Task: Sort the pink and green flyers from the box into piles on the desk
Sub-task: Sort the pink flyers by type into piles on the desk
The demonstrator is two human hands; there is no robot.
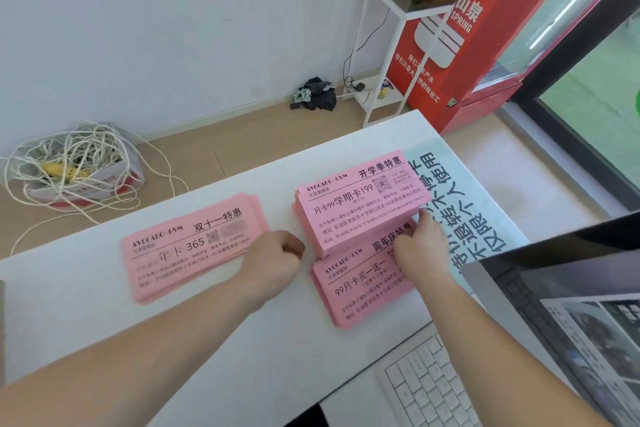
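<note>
My right hand point(420, 246) pinches the upper pink stack point(360, 208); left hand point(277, 258) clenched, empty. Floor box point(116, 180), left: tangled cord point(79, 149).

Three flat pink flyer piles point(194, 246) on desk point(86, 315)

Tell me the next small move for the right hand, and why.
Probably nudge the far right stack a little farther up the desk. It overlaps the near right stack, covering that one's far edge, and the right hand grips its near edge. Separating them should keep the piles distinct.
</note>
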